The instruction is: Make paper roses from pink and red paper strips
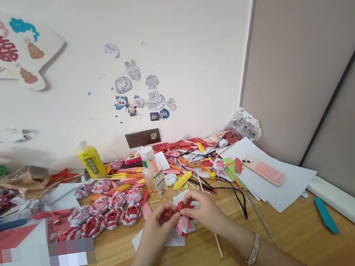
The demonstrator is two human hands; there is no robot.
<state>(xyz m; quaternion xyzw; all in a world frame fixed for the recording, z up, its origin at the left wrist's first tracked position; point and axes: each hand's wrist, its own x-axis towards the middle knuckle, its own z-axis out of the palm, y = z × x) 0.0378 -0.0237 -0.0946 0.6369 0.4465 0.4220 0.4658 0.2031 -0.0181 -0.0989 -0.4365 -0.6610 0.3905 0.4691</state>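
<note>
Near the table's front, my left hand (162, 224) and my right hand (203, 211) meet around a red and pink folded paper piece (184, 225). Both hands pinch it between thumb and fingers, one from each side. White paper (174, 240) lies beneath the piece and my left hand. A thin wooden stick (218, 245) rests on the table below my right hand. Left of my hands sit several rolled paper roses (113, 218) in pink, red and white. Behind my hands stands a clear bottle (154, 180) with a white cap.
A yellow bottle (91, 159) stands by the wall, beside heaps of coloured paper strips (182, 145). At right, a pink phone (264, 170) lies on white sheets (289, 179). Farther right are a long white device (349, 205) and a teal strip (326, 215). Black cable (241, 201) loops nearby.
</note>
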